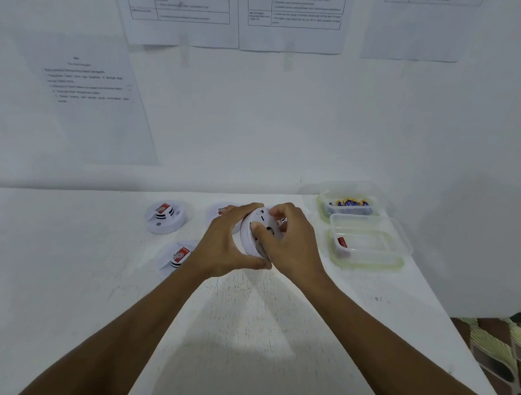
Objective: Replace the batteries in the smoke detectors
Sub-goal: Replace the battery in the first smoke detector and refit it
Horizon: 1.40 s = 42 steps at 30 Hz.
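White detector in hand: a round white plastic smoke detector [259, 233] is held tilted on its edge just above the middle of the white painted table [247, 331].
Left hand: the left hand [224, 246] wraps its rim, fingers curled round it.
Right hand: the right hand [290, 243] grips the near face, thumb pressed on it, as if twisting or prising; I cannot tell whether the cover is off.
Done so far: one red battery [342, 242] lies in the nearer clear green-rimmed tub [370, 262], probably a spent one, so I'd say the job is barely begun.
Left to do: three other white detectors with red labels [165, 217] lie to the left and behind; fresh blue-and-gold batteries [350, 202] wait in the far clear tub [324, 212].
Edges: the wall is close behind the tubs, and the table's right edge slants down to the patterned floor [503, 357], just beside the nearer tub.
Open room: bare tabletop lies between the forearms and to the far left.
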{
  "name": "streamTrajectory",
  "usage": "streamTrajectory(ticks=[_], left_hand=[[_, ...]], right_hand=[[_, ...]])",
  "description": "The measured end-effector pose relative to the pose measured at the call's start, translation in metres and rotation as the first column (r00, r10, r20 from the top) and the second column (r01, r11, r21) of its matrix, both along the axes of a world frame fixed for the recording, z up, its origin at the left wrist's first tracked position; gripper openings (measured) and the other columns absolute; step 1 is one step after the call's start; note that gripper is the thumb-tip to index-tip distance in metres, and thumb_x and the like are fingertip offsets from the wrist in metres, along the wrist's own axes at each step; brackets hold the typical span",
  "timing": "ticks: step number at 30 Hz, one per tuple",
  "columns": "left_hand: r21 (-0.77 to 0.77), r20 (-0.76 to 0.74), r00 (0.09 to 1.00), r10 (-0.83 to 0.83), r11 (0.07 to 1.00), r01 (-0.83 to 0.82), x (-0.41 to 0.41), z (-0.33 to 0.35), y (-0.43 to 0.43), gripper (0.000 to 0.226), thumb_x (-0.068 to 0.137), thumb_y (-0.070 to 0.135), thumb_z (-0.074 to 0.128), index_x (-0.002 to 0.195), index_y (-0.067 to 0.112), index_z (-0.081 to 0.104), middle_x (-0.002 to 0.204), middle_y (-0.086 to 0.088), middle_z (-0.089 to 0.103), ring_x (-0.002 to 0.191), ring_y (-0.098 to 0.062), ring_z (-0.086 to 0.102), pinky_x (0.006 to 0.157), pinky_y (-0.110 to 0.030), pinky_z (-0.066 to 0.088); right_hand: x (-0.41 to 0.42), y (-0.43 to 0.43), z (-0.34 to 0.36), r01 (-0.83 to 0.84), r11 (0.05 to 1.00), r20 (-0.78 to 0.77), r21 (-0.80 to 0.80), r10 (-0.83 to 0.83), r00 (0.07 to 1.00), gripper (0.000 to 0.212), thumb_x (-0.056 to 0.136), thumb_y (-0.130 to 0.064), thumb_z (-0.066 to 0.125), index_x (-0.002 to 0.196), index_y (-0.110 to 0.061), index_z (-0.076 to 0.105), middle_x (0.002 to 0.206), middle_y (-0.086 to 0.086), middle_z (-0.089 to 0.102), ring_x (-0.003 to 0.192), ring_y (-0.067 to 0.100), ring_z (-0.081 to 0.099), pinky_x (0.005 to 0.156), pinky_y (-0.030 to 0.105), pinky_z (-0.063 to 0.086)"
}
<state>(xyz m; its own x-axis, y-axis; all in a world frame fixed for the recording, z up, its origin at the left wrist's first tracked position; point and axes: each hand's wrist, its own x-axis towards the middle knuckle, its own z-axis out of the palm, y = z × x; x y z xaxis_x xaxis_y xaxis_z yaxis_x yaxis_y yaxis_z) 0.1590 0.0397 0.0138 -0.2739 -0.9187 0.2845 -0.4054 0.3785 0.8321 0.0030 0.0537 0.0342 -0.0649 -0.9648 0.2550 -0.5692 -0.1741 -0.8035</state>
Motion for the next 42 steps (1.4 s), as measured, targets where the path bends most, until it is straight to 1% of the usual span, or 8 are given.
streamTrajectory(ticks=[6, 14, 19, 24, 27, 31, 37, 42], left_hand=[[-0.002, 0.019, 1.0, 0.001, 1.0, -0.001, 0.004, 0.0, -0.004, 0.084, 0.052, 0.033, 0.092, 0.123, 0.043, 0.048, 0.116, 0.032, 0.055, 0.112, 0.006, 0.052, 0.09, -0.005, 0.042], [0.034, 0.04, 0.999, 0.002, 0.999, -0.003, 0.005, -0.002, -0.005, 0.084, 0.064, 0.009, 0.09, 0.137, 0.015, 0.047, 0.129, 0.009, 0.054, 0.113, 0.0, 0.053, 0.103, -0.022, 0.043], [-0.011, 0.06, 0.997, 0.043, 0.999, -0.042, 0.009, -0.002, -0.004, 0.085, 0.055, 0.038, 0.093, 0.129, 0.039, 0.05, 0.12, 0.027, 0.058, 0.114, -0.006, 0.056, 0.096, -0.023, 0.047], [-0.08, 0.064, 0.995, 0.078, 0.994, -0.073, 0.004, 0.007, -0.015, 0.096, 0.035, 0.08, 0.078, 0.112, 0.03, 0.05, 0.087, 0.04, 0.063, 0.092, 0.014, 0.06, 0.094, -0.024, 0.051], [-0.124, 0.119, 0.992, 0.033, 0.992, -0.018, -0.001, 0.011, -0.009, 0.072, 0.056, 0.055, 0.086, 0.116, 0.056, 0.045, 0.106, 0.028, 0.062, 0.103, 0.0, 0.061, 0.084, -0.012, 0.049], [-0.111, 0.073, 0.997, 0.008, 0.994, 0.0, -0.008, 0.011, -0.01, 0.084, 0.059, 0.026, 0.094, 0.12, 0.04, 0.038, 0.116, 0.009, 0.061, 0.105, -0.01, 0.062, 0.089, -0.025, 0.054], [-0.107, 0.104, 0.995, -0.009, 0.994, 0.02, -0.017, 0.014, -0.007, 0.107, 0.052, 0.047, 0.089, 0.139, 0.036, 0.027, 0.129, 0.031, 0.045, 0.119, -0.008, 0.054, 0.098, -0.026, 0.047], [0.037, -0.014, 1.0, -0.002, 0.999, 0.002, -0.02, 0.016, -0.008, 0.105, 0.062, 0.053, 0.083, 0.143, 0.012, 0.031, 0.128, 0.013, 0.046, 0.107, 0.011, 0.051, 0.106, -0.026, 0.039]], right_hand=[[-0.011, -0.001, 0.013, -0.053, 0.998, -0.048, 0.029, 0.055, 0.997, 0.055, 0.079, -0.052, 0.072, 0.124, -0.024, 0.058, 0.113, -0.012, 0.064, 0.1, 0.007, 0.059, 0.08, 0.019, 0.05], [-0.004, 0.002, 0.017, 0.023, 0.999, -0.074, -0.037, -0.026, 0.997, 0.045, 0.078, -0.049, 0.072, 0.114, -0.023, 0.062, 0.098, -0.015, 0.062, 0.086, 0.004, 0.056, 0.074, 0.016, 0.043], [-0.006, 0.0, 0.015, -0.029, 1.0, -0.061, 0.004, 0.03, 0.998, 0.052, 0.083, -0.054, 0.067, 0.126, -0.026, 0.058, 0.118, -0.011, 0.064, 0.098, 0.005, 0.057, 0.081, 0.019, 0.048], [-0.009, 0.008, 0.016, -0.035, 0.991, -0.035, -0.125, 0.031, 0.999, 0.048, 0.083, -0.056, 0.061, 0.119, -0.023, 0.064, 0.118, -0.009, 0.064, 0.106, 0.009, 0.059, 0.093, 0.034, 0.052], [-0.008, 0.012, 0.02, -0.076, 0.994, -0.001, -0.082, 0.076, 0.997, 0.047, 0.083, -0.05, 0.07, 0.12, -0.022, 0.066, 0.114, -0.009, 0.07, 0.099, 0.006, 0.064, 0.089, 0.036, 0.057], [-0.012, 0.013, 0.025, -0.043, 0.997, -0.034, -0.062, 0.041, 0.999, 0.069, 0.071, -0.056, 0.078, 0.13, -0.028, 0.057, 0.113, -0.008, 0.071, 0.095, 0.006, 0.066, 0.088, 0.029, 0.056], [-0.016, 0.007, 0.029, 0.004, 1.0, -0.041, -0.01, -0.004, 0.999, 0.077, 0.071, -0.047, 0.082, 0.136, -0.028, 0.047, 0.101, -0.014, 0.063, 0.083, 0.004, 0.059, 0.074, 0.012, 0.045], [-0.027, 0.003, 0.032, -0.028, 0.997, 0.292, 0.072, 0.006, 0.956, 0.053, 0.077, -0.024, 0.08, 0.122, -0.029, 0.051, 0.09, -0.008, 0.071, 0.082, 0.012, 0.07, 0.075, 0.034, 0.062]])
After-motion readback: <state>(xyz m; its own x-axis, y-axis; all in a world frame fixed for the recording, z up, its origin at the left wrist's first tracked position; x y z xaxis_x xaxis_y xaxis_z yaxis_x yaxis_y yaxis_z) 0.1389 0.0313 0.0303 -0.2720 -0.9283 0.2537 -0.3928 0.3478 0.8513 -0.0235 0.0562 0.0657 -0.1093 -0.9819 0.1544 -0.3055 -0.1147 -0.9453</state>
